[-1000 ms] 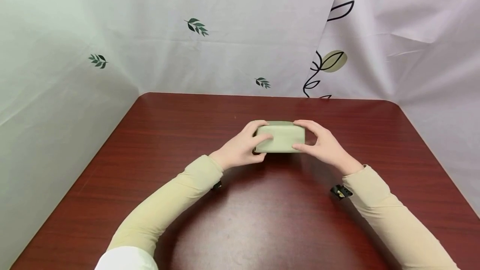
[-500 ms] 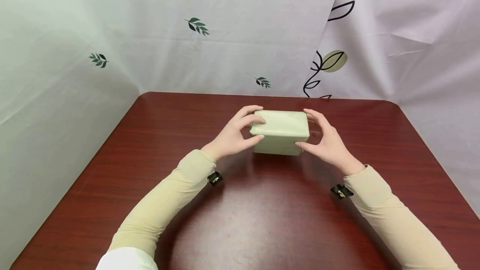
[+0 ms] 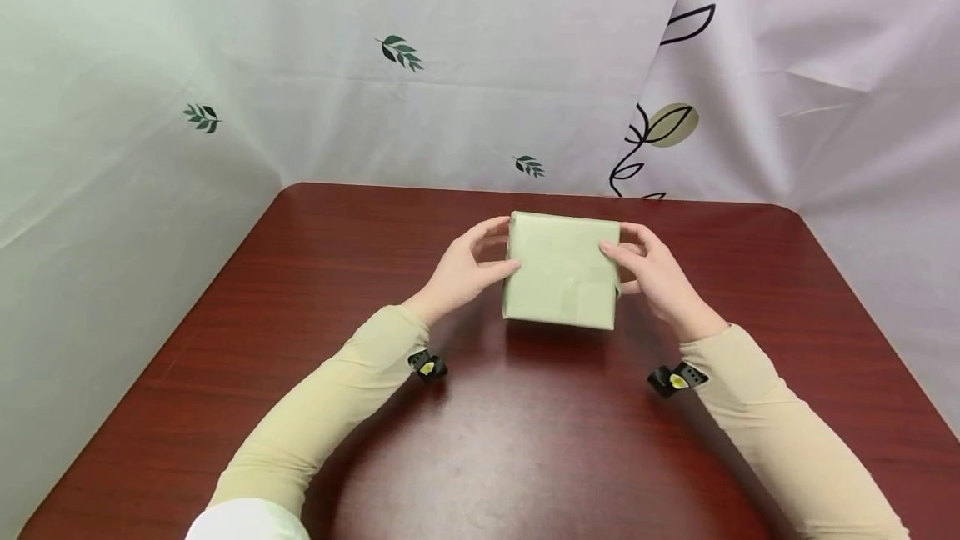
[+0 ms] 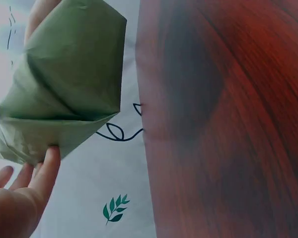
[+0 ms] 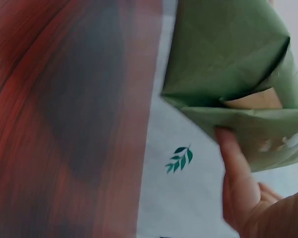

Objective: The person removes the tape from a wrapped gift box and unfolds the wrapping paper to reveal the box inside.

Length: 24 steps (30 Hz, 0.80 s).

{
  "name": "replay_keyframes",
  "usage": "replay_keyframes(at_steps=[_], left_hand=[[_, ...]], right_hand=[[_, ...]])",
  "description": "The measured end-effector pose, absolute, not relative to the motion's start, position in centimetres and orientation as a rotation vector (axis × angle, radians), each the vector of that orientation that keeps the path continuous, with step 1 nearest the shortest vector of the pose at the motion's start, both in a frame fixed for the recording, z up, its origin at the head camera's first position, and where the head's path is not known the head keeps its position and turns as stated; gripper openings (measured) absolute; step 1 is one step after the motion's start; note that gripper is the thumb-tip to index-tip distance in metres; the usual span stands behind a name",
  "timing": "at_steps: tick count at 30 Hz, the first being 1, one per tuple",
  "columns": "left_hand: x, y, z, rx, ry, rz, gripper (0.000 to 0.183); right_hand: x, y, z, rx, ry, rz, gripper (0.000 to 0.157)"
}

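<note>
A box wrapped in light green paper is held between both hands over the far middle of the table, a broad square face toward the head view. My left hand grips its left side, thumb on the near face. On the opposite side my right hand holds it, thumb on the near face near the upper right corner. The left wrist view shows a folded end of the wrapping paper above the left fingers. In the right wrist view, brown cardboard shows through a gap in the folded end.
A dark red wood-grain table lies beneath the hands. White cloth with leaf prints hangs behind the table and along both sides. Each wrist wears a small black camera strap, such as the right strap.
The box has turned over between the hands, so a broad square face has come into view in place of narrower faces. Both hands have shifted their grip along its sides.
</note>
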State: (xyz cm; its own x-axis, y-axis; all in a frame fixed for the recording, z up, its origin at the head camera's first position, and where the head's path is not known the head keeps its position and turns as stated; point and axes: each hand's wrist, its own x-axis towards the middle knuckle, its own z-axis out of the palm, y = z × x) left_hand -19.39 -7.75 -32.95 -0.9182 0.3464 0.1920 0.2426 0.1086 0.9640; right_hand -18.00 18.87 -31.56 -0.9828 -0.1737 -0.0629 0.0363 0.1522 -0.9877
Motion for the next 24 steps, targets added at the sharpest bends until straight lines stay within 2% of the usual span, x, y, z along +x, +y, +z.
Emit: replay_keyframes(at_steps=[6, 12, 19, 24], left_hand=[[-19.9, -7.5, -33.6, 0.427, 2.303, 1.813, 0.063], [-20.9, -7.3, -34.7, 0.301, 2.095, 1.857, 0.067], [-22.3, -7.6, -35.7, 0.177, 1.987, 1.83, 0.069], [-23.1, -7.9, -36.3, 0.13, 1.895, 1.835, 0.069]], right_hand=[[-18.7, 18.6, -31.8, 0.037, 2.231, -1.88, 0.034], [-19.4, 18.9, -32.9, 0.017, 2.133, -1.885, 0.024], [-20.9, 19.8, -34.6, 0.004, 1.858, -1.952, 0.017], [-22.1, 20.3, -35.2, 0.041, 1.785, -1.905, 0.022]])
